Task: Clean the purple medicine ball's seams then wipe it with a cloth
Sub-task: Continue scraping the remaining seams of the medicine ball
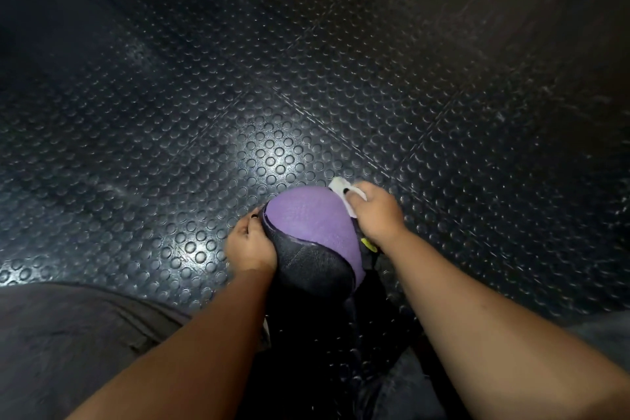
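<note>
Low in the middle of the frame, my right hand (375,215) pinched a white cloth (341,189) against the upper right side of the ball (310,225), fingers curled round the fabric. My left hand (250,247) gripped the ball's left side, fingers curled at a dark seam. Purple on top and black below, the ball sat between both hands over the dark studded floor (238,95). My trouser leg (85,327) filled the lower left corner.

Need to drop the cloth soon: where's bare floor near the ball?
Bare studded floor lies ahead of the ball and out beside the left hand and the right hand holding the cloth. Crowded toward you: forearms and legs.
</note>
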The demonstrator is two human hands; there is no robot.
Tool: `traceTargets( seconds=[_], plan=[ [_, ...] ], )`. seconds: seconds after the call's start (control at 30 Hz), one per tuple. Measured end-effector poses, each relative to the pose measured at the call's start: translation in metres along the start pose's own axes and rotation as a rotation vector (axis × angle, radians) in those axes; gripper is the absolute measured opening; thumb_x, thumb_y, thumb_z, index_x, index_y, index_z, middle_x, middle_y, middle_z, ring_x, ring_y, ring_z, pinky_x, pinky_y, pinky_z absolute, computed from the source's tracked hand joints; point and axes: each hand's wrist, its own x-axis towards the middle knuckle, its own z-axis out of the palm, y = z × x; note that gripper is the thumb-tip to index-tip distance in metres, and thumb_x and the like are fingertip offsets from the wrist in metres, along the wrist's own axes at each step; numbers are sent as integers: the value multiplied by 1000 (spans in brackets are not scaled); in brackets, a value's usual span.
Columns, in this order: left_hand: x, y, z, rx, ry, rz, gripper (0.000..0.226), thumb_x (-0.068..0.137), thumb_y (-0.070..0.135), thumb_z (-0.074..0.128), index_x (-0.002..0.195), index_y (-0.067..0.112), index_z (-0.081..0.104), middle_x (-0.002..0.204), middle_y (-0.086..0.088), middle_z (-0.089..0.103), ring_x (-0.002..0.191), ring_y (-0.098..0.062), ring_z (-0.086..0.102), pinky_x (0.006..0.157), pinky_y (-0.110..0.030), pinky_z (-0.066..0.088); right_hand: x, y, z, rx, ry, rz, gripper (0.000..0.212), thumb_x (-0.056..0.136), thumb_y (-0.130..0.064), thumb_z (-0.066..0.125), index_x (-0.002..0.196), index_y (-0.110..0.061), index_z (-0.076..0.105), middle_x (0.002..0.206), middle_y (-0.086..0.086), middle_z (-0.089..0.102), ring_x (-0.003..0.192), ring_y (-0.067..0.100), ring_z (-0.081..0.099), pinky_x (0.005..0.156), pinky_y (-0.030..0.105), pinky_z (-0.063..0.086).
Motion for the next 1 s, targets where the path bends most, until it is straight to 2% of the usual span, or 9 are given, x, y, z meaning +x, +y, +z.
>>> traceTargets(
  seconds=[0.07,0.13,0.23,0.4,0.53,0.63,0.7,0.9,1.0],
  plan=[
    [0,3,5,16,40,-58,31,97,29,49,100,11,74,97,-12,71,94,-34,62,87,-38,50,-18,-22,-1,-182,33,-166,24,96,-33,50,115,-29,65,98,-4,63,79,16,56,62,27,38],
    [3,8,9,38,40,-94,33,94,30,48,94,8,71,97,-17,70,94,-39,61,88,-45,51,-40,-34,5,-313,80,-325,27,96,-34,50,120,-29,62,111,-4,61,86,19,57,68,28,41],
    [13,19,3,123,47,-64,36,98,26,46,102,0,71,108,-27,67,101,-43,59,88,-43,46,-70,-39,19,-395,100,-561,25,90,-34,53,110,-26,65,106,0,62,87,27,62,66,33,47],
    [0,34,-3,137,134,281,41,104,31,36,104,-1,63,110,-24,61,103,-38,55,81,-39,37,-72,-51,41,-451,88,-618,26,94,-36,50,110,-21,63,105,5,56,85,31,61,64,38,46],
    [-7,30,6,63,74,333,54,92,40,30,107,-1,61,109,-24,62,102,-38,56,86,-43,40,-63,-67,49,-407,92,-555,28,97,-37,47,112,-19,61,115,7,53,91,32,61,69,40,46],
    [-2,30,7,85,96,267,49,94,42,35,114,6,62,115,-17,64,109,-35,56,92,-44,42,-53,-69,47,-393,112,-496,28,97,-37,45,115,-21,61,120,6,53,96,32,60,72,39,46],
    [3,30,7,98,87,250,38,98,36,43,118,11,63,119,-13,64,112,-31,57,94,-38,41,-45,-69,42,-349,125,-427,30,97,-36,44,120,-24,60,122,5,54,100,30,59,77,37,45],
    [24,35,-3,40,81,113,25,99,28,52,112,14,68,105,-2,64,96,-19,54,82,-26,36,7,-47,29,-223,153,-92,30,99,-40,42,122,-34,60,102,-6,59,76,14,54,57,25,32],
    [33,35,-8,-8,99,52,22,97,27,54,107,15,70,101,-2,65,96,-21,57,83,-27,40,21,-17,30,-101,87,66,26,98,-39,44,111,-30,65,90,-3,64,73,18,57,56,26,37]
  ],
)
